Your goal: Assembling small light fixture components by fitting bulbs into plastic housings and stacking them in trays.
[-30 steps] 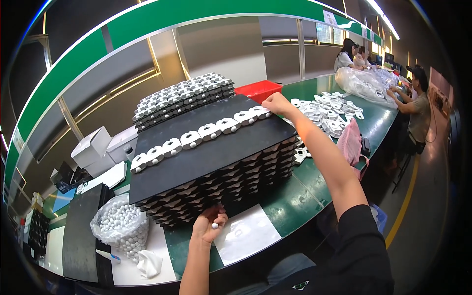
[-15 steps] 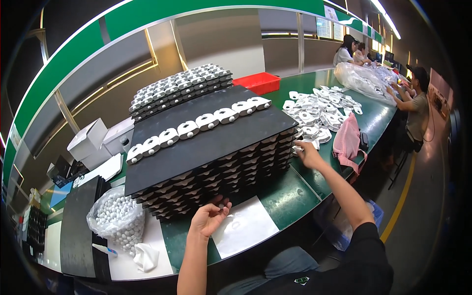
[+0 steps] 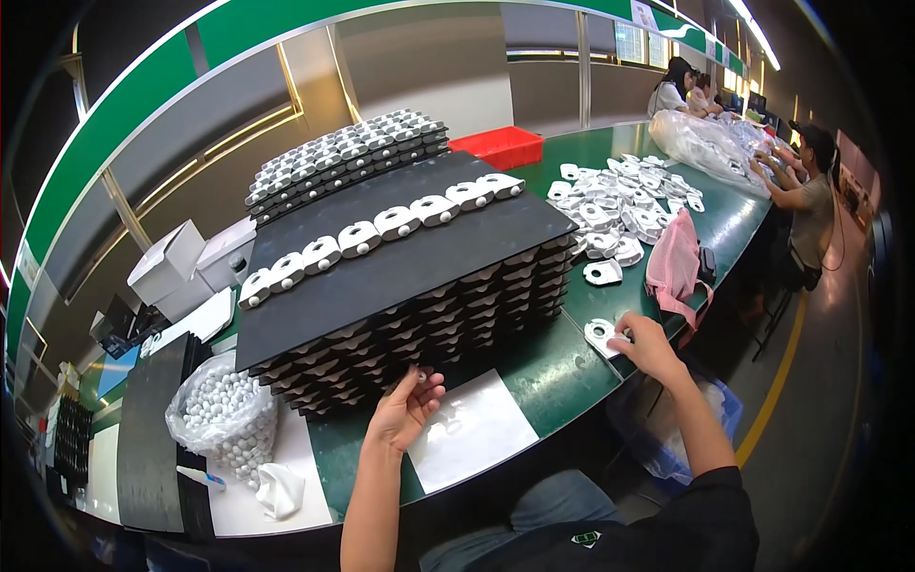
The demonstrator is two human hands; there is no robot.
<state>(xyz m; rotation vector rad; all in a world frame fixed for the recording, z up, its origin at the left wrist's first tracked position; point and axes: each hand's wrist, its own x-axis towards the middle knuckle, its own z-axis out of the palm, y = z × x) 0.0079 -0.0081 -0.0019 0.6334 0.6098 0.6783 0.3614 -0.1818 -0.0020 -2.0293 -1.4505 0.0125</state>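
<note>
My right hand [image 3: 650, 349] pinches a white plastic part [image 3: 599, 333] with a round hole, low over the green bench at its front edge. Beside the front of the stacked black boards, my left hand [image 3: 408, 412] has its thumb and forefinger closed on a small white ball [image 3: 421, 377]; the other fingers curl loosely. A row of similar white parts [image 3: 358, 238], each with a ball at its front, lies across the top black board [image 3: 448, 250]. Many more loose parts [image 3: 610, 205] are heaped on the bench to the right of the stack.
A bag of white balls [image 3: 229, 410], a white cloth [image 3: 280, 490] and a glue tube [image 3: 202, 478] stand left. White paper [image 3: 473, 429] lies before me. A pink bag [image 3: 675, 262] rests at the right edge. Behind are a red bin [image 3: 498, 148] and co-workers [image 3: 810, 200].
My right hand has come from beside the stack toward me and to the right, now with a white part in it. My left hand stays near the stack's front, slightly turned.
</note>
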